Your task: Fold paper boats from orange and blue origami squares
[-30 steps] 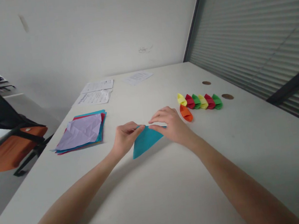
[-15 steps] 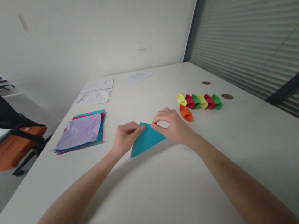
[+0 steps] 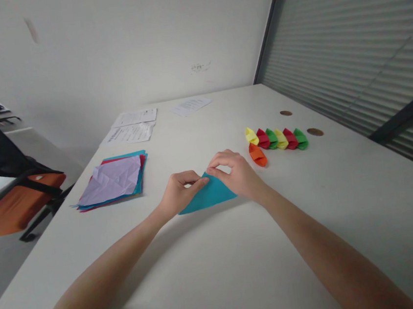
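Note:
A blue sheet of paper (image 3: 208, 197), shaped like a triangle with its point away from me, is held just above the table. My left hand (image 3: 181, 190) pinches its upper left edge between thumb and fingers. At the top point, my right hand (image 3: 236, 173) grips the paper with thumb and forefinger, the other fingers curled. Both hands' fingertips nearly meet there. Part of the sheet's right side is hidden behind my right hand.
Several folded paper pieces in yellow, red and green (image 3: 272, 139) stand in a row at the right, with an orange folded piece (image 3: 257, 155) in front. A stack of coloured paper (image 3: 116, 177) lies left. Printed sheets (image 3: 130, 133) rest farther back. An orange chair (image 3: 20, 203) stands beside the table.
My left hand has slid right along the paper's edge, closer to my right hand. The blue paper has turned, so its lower edge lies flatter. My right hand has barely moved.

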`<state>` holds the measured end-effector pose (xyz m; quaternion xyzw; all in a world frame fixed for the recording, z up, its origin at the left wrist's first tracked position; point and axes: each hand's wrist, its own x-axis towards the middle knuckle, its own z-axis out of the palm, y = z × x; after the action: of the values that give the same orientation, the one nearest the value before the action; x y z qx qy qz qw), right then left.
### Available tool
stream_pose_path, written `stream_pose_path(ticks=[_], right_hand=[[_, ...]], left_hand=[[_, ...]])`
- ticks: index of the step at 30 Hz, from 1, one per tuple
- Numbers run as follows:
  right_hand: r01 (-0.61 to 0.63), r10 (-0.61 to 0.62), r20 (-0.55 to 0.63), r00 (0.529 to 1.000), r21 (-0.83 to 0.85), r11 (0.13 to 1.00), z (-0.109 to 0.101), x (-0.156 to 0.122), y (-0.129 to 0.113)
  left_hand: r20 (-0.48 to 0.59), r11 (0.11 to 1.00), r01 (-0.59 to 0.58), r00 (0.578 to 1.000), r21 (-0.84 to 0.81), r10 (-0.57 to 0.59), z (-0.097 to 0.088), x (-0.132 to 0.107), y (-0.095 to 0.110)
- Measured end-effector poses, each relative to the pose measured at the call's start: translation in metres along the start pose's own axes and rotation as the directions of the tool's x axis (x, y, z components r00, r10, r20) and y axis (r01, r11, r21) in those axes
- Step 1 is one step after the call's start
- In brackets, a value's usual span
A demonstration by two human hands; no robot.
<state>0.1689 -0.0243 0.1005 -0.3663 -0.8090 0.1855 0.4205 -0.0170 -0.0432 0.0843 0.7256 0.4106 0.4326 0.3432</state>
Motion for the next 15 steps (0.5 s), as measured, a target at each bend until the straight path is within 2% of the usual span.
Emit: stream_pose_path(ticks=[5, 8, 10, 12, 14, 15], right_hand=[[-0.068, 0.072, -0.105, 0.992, 0.033, 0.997, -0.023, 0.009, 0.014], [-0.148, 0.154, -0.192, 0.969, 0.044, 0.988, -0.042, 0.01, 0.028], [-0.22, 0.234, -0.286, 0.929, 0.079, 0.972, -0.054, 0.01, 0.037], [-0.309, 0.347, -0.381, 0.857, 0.157, 0.938, -0.061, 0.009, 0.043], [-0.38, 0.448, -0.421, 0.789, 0.238, 0.894, -0.062, 0.009, 0.046], [-0.396, 0.479, -0.42, 0.77, 0.274, 0.877, -0.061, 0.009, 0.047]], left_hand=[[0.038, 0.999, 0.029, 0.999, 0.017, -0.029, -0.01, 0.002, -0.005], [0.037, 0.999, 0.035, 0.999, 0.002, -0.035, -0.016, 0.003, -0.014], [-0.011, 0.999, 0.045, 0.999, -0.021, -0.045, -0.02, 0.004, -0.022], [-0.088, 0.996, 0.069, 0.993, -0.061, -0.074, -0.023, 0.005, -0.028], [-0.148, 0.988, 0.091, 0.983, -0.121, -0.109, -0.025, 0.006, -0.03], [-0.163, 0.983, 0.096, 0.979, -0.159, -0.122, -0.024, 0.006, -0.029]])
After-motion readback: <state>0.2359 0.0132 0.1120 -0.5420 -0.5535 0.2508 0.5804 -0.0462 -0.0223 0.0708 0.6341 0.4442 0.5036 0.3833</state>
